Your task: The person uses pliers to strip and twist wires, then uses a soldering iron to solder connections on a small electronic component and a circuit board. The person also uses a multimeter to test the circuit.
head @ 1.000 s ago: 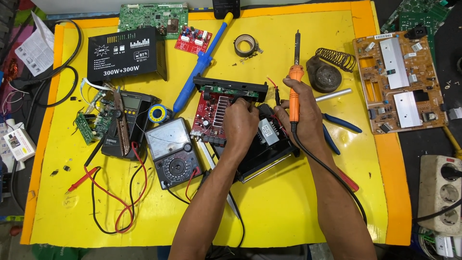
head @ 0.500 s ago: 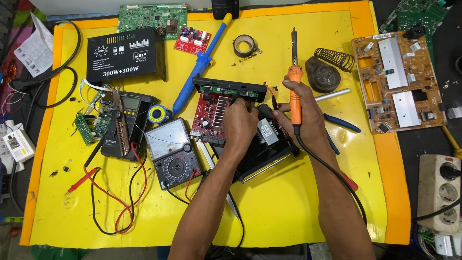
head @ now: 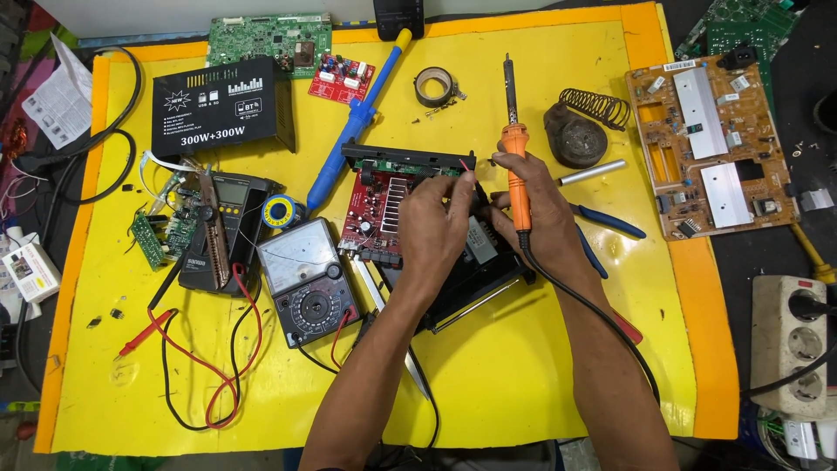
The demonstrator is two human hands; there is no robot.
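On the yellow mat (head: 523, 384), our left hand (head: 440, 222) rests fingers curled on the red circuit board (head: 377, 214). Our right hand (head: 532, 209) grips the orange soldering iron (head: 514, 166), fingers wrapped round its handle, tip pointing away from us.

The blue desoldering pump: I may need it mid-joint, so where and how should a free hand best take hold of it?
Probably by the bare middle of the blue desoldering pump, coming from its left side over the yellow mat. It lies flat and slanted, yellow plunger end toward the table's far edge, tip near the solder spool, so a grip across the barrel looks unobstructed.
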